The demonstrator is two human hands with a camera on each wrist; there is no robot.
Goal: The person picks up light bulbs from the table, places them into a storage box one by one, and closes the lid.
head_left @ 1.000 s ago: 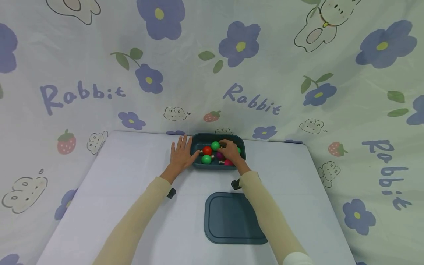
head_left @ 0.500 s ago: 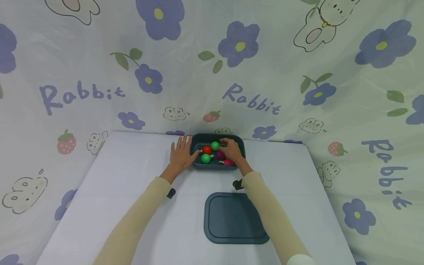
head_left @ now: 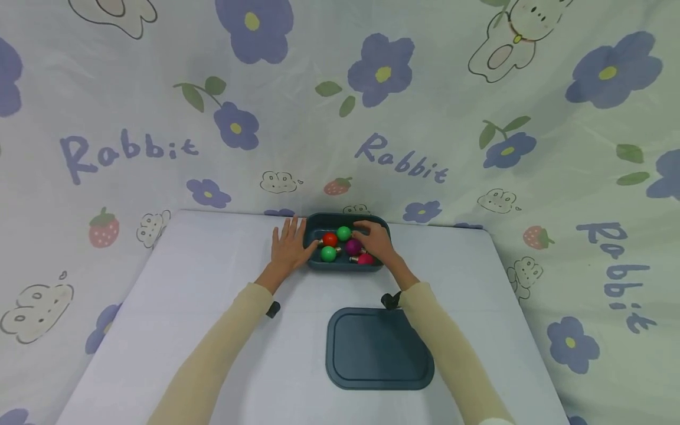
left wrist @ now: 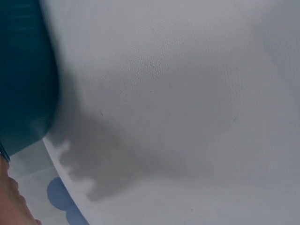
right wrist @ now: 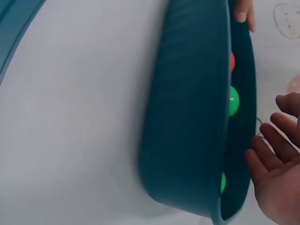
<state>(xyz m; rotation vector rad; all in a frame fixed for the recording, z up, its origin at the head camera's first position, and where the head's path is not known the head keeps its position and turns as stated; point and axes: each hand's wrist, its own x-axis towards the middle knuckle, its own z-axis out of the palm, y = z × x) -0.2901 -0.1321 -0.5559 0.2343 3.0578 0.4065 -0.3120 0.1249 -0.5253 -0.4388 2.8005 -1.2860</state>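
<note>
A dark teal box (head_left: 340, 268) stands at the far edge of the white table. Coloured light bulbs lie loose in it: a red bulb (head_left: 330, 239), two green bulbs (head_left: 343, 234), a purple bulb (head_left: 353, 247) and a pinkish-red bulb (head_left: 365, 259). My left hand (head_left: 288, 251) rests with spread fingers at the box's left end, its thumb over the rim. Over the right end hovers my right hand (head_left: 376, 241), covering part of the inside. In the right wrist view, that hand (right wrist: 279, 180) has loosely bent, parted fingers with nothing between them.
A flat teal lid (head_left: 379, 349) with rounded corners lies on the table nearer to me, beside the right sleeve. A patterned cloth (head_left: 297, 118) with flowers and rabbits hangs behind the table. Black wrist cameras (head_left: 390, 301) sit under both wrists.
My right hand and forearm have shifted slightly to the right, showing more of the purple bulb. The green bulb at the right end is now covered in the head view. My left hand stays put.
</note>
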